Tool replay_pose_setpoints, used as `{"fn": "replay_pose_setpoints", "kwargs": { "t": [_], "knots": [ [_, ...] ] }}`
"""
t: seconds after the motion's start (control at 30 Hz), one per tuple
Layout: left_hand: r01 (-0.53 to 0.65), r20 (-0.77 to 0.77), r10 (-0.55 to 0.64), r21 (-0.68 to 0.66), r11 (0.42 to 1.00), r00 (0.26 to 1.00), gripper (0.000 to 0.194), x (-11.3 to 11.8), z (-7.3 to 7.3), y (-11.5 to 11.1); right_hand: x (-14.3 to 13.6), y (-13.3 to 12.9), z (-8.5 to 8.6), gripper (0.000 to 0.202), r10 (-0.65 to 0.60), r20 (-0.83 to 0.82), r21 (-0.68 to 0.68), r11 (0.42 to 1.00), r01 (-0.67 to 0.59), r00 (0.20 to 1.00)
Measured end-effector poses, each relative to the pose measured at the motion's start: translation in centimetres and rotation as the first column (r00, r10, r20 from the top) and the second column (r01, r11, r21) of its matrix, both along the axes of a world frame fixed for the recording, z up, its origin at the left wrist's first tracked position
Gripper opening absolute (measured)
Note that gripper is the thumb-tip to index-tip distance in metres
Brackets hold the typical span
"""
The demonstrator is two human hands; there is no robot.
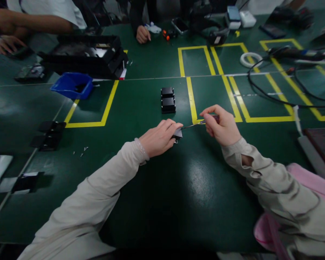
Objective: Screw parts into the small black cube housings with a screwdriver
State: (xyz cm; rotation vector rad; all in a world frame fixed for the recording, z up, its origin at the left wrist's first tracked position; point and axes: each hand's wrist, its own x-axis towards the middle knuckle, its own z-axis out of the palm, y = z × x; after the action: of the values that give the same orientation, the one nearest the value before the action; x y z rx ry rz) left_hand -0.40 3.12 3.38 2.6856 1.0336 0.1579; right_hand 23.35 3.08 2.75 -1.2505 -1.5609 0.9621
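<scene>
My left hand is closed over a small black box-shaped part on the green table, its fingers covering most of it. In my right hand is a screwdriver, pinched by the handle and held nearly level. Its thin shaft points left, and the tip meets or lies very close to the part beside my left fingertips. Just beyond, two similar black boxes stand in a line with small screws along their sides. Several loose screws lie left of my left forearm.
A blue bin and stacked black trays stand at the back left. More black parts lie on the left. Yellow tape marks rectangles; a black cable and white tape roll lie right. Across the table rests another person's hand.
</scene>
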Motion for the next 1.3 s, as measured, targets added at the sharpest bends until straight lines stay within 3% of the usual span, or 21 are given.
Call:
{"fn": "replay_pose_setpoints", "kwargs": {
  "t": [0.3,0.43,0.63,0.8,1.07,1.3],
  "knots": [
    [-0.088,0.175,0.077,0.057,0.994,0.982,0.031,0.7,-1.9,-0.1,0.1,0.2,-0.8,0.027,-0.022,-0.127,-0.060,0.998,0.014,0.992],
    [-0.052,0.208,0.042,0.044,0.998,0.977,0.028,0.3,-2.0,0.2,0.3,0.4,-1.0,0.023,0.020,-0.143,-0.079,0.996,-0.032,0.990],
    [-0.050,0.224,0.046,0.012,0.999,0.973,0.041,-0.1,-2.1,0.6,0.3,0.4,-1.4,0.028,-0.008,-0.111,-0.080,0.997,-0.001,0.994],
    [-0.025,0.214,0.021,0.017,1.000,0.977,0.037,-0.4,-2.1,0.8,0.5,0.5,-1.7,0.021,0.052,-0.159,-0.056,0.996,-0.062,0.986],
    [-0.044,0.215,0.034,0.042,0.998,0.976,0.041,-0.5,-2.2,0.6,0.5,0.4,-1.6,0.016,0.051,-0.074,-0.038,0.998,-0.053,0.996],
    [-0.049,0.218,0.044,0.021,0.999,0.975,0.037,-0.6,-2.2,0.6,0.5,0.4,-2.0,0.026,0.036,-0.121,-0.081,0.996,-0.046,0.992]
  ]
}}
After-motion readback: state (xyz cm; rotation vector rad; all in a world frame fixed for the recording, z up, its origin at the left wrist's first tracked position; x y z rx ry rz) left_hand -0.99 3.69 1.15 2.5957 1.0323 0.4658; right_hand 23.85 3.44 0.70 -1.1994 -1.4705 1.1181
